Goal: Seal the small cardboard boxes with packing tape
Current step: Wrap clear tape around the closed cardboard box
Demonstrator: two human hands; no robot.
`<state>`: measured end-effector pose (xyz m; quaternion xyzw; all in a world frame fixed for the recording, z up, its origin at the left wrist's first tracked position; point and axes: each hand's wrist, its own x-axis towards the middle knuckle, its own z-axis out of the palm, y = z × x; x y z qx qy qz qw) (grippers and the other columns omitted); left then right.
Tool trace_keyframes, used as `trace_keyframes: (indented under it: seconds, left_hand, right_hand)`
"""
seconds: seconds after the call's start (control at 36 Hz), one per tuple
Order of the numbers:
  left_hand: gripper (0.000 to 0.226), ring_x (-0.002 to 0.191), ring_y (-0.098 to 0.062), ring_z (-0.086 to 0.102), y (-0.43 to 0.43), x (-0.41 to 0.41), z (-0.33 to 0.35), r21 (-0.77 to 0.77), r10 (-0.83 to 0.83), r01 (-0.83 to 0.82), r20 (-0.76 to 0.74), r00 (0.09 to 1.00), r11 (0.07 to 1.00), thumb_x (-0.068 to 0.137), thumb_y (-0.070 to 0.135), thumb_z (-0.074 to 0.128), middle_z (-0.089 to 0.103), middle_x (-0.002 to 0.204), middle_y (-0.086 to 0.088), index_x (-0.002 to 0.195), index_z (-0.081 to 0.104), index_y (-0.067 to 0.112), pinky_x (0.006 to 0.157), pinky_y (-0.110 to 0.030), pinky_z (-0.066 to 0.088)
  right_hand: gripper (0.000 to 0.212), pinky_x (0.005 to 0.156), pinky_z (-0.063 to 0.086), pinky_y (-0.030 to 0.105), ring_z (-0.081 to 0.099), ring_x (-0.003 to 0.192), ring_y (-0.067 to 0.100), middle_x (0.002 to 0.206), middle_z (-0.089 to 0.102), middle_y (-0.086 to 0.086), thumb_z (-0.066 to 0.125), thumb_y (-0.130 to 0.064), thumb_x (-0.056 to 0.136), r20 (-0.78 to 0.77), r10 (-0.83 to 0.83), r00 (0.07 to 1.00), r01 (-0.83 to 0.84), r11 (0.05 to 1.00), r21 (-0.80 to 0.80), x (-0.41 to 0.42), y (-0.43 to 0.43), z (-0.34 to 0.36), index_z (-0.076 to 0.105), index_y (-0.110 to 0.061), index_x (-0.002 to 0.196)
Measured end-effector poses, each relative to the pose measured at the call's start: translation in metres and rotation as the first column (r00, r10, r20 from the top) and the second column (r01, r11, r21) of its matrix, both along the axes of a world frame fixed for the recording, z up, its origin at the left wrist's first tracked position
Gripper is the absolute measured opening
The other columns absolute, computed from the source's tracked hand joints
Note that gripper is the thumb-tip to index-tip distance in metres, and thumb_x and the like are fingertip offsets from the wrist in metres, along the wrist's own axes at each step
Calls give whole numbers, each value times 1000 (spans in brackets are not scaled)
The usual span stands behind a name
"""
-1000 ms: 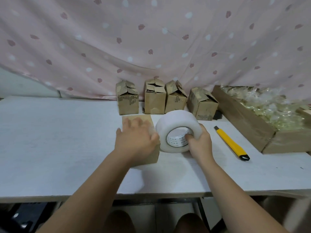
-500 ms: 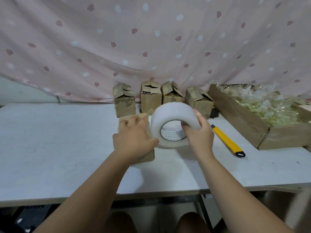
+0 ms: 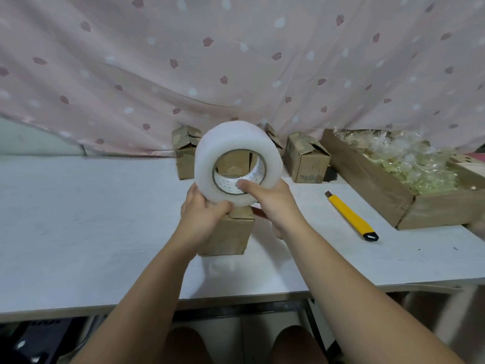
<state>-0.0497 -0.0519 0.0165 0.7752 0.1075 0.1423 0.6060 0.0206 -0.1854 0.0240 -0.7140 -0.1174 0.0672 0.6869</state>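
I hold a big white roll of packing tape (image 3: 234,144) upright above a small brown cardboard box (image 3: 227,235) standing on the white table (image 3: 78,219). My right hand (image 3: 274,204) grips the roll from the lower right, thumb inside the core. My left hand (image 3: 201,217) curls round the roll's lower left edge, thumb on the tape surface, just above the box top. Whether any tape is peeled off I cannot tell. More small boxes stand at the back, one at the left (image 3: 185,156) and one at the right (image 3: 306,162); others are hidden behind the roll.
A yellow utility knife (image 3: 351,216) lies to the right of the box. Further right sits a long cardboard tray (image 3: 393,197) full of clear plastic packets. A pink patterned curtain (image 3: 236,61) hangs behind the table. The table's front edge is near my knees.
The roll has risen off the table and now stands above the box. My left hand left the box top and took hold of the roll's lower left edge.
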Motion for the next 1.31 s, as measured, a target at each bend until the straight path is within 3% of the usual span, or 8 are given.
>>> trace_keyframes:
  seconds: [0.17, 0.39, 0.67, 0.97, 1.11, 1.17, 1.22, 1.31]
  left_hand:
    - [59, 113, -8, 53, 18, -7, -11, -119, -70, 64, -49, 996, 991, 76, 33, 79, 51, 129, 8, 124, 45, 33, 84, -22, 46]
    - [66, 136, -16, 33, 15, -11, -12, -59, 0, -4, -63, 998, 998, 78, 42, 72, 30, 147, 5, 136, 42, 45, 112, -46, 33]
    - [62, 129, -20, 40, 12, -12, -10, -70, 7, -13, -91, 996, 997, 88, 31, 66, 29, 147, 4, 141, 36, 45, 99, -35, 41]
    - [63, 144, -20, 17, 14, -14, -5, 143, 44, -24, -135, 990, 989, 85, 43, 66, 12, 158, 14, 141, 37, 44, 116, -46, 22]
    - [51, 145, -18, 21, -5, -7, 19, 783, 2, 65, -84, 996, 619, 100, 15, 41, 21, 158, 13, 146, 35, 37, 117, -44, 18]
    - [51, 125, -23, 46, -20, -4, 25, 856, 31, 106, -141, 990, 506, 97, 9, 37, 47, 142, 6, 142, 42, 33, 93, -37, 42]
    - [34, 100, -24, 55, -33, -2, 26, 899, 126, 54, -120, 985, 435, 95, 12, 39, 59, 121, 2, 123, 53, 25, 67, -31, 40]
    - [31, 92, -23, 55, -49, 1, 27, 934, 209, -22, -57, 976, 357, 99, 44, 37, 57, 112, 2, 106, 53, 19, 63, -29, 32]
  right_hand:
    - [25, 83, 58, 47, 69, 91, 21, 94, 72, 1, 72, -33, 73, 86, 13, 996, 1, 987, -163, -1, 12, 12, 65, -23, 96]
    - [16, 76, 60, 44, 67, 87, 28, 91, 67, 11, 62, -5, 86, -6, -156, 988, 156, 987, -28, 14, -16, 29, 59, -21, 87]
    - [18, 84, 55, 55, 63, 98, 31, 95, 66, 6, 65, -11, 81, 12, -380, 925, 375, 905, -202, 30, -69, -10, 60, -29, 81]
    - [37, 69, 36, 31, 52, 89, 22, 96, 58, -2, 54, -10, 89, 237, -416, 878, 478, 795, -373, 33, -99, -22, 56, -24, 123]
    - [41, 70, 42, 33, 54, 86, 23, 98, 56, 1, 58, -15, 92, 229, -400, 888, 459, 805, -375, 34, -100, -26, 43, -23, 129]
    - [44, 71, 43, 34, 54, 86, 23, 97, 56, 0, 59, -16, 92, 229, -393, 891, 454, 802, -389, 34, -102, -28, 40, -22, 132]
    - [49, 72, 43, 34, 53, 87, 21, 100, 57, 0, 62, -18, 92, 230, -381, 895, 444, 800, -402, 33, -104, -31, 38, -22, 135]
    - [54, 74, 39, 31, 53, 93, 19, 106, 58, -2, 66, -22, 90, 236, -363, 901, 431, 811, -397, 32, -108, -37, 38, -23, 137]
